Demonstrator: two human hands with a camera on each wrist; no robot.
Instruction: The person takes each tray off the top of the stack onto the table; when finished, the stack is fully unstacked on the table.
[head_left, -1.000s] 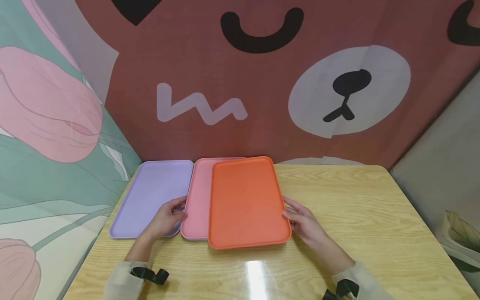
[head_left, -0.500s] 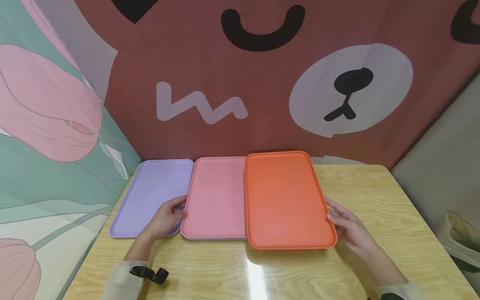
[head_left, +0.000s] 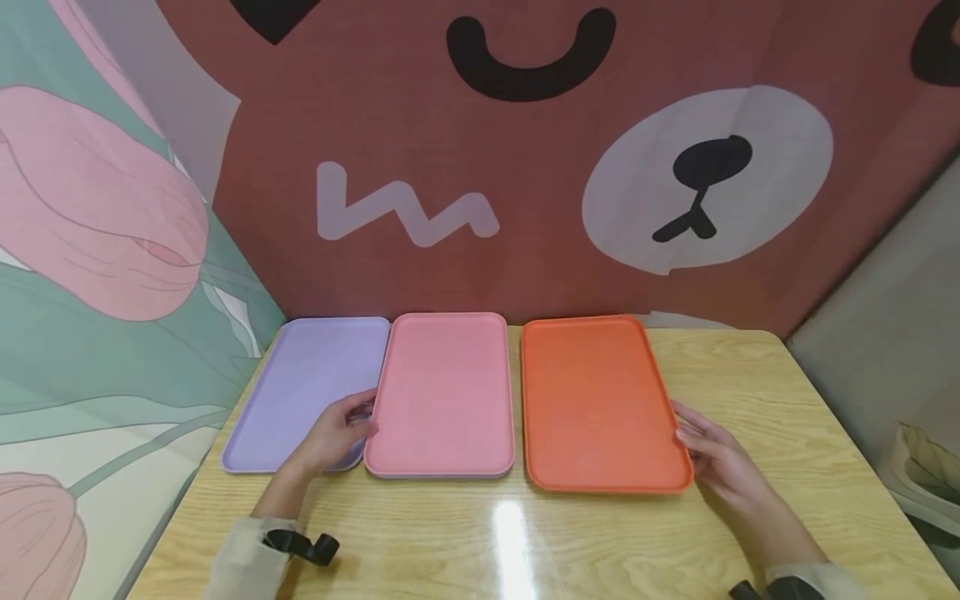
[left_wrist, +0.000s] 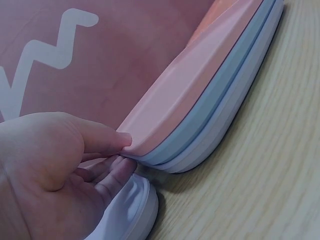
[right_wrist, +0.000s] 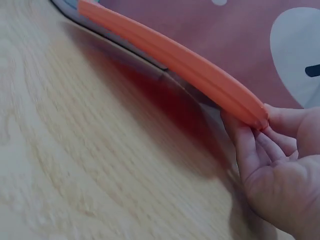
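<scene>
My right hand (head_left: 723,457) pinches the right edge of an orange tray (head_left: 603,408), thumb on top and fingers under it. In the right wrist view the orange tray (right_wrist: 175,55) is held above the table, with a reddish shadow beneath. A pink tray (head_left: 442,396) lies in the middle, topmost of a stack. Below it the left wrist view shows a blue tray (left_wrist: 200,117) and a pale lavender tray (left_wrist: 220,137). My left hand (head_left: 330,437) grips the pink tray's left edge, its thumb on the rim and its fingers against the side.
A lavender tray (head_left: 315,375) lies at the left, partly behind my left hand. The wood-grain table (head_left: 420,533) meets a wall hanging (head_left: 525,250) with a printed bear at its back edge. Beyond the table's right side stands a beige container (head_left: 918,475).
My right hand has carried the orange tray rightward from over the pink tray to beside it, lately a little lower. The whole pink tray now shows. My left hand has stayed in place.
</scene>
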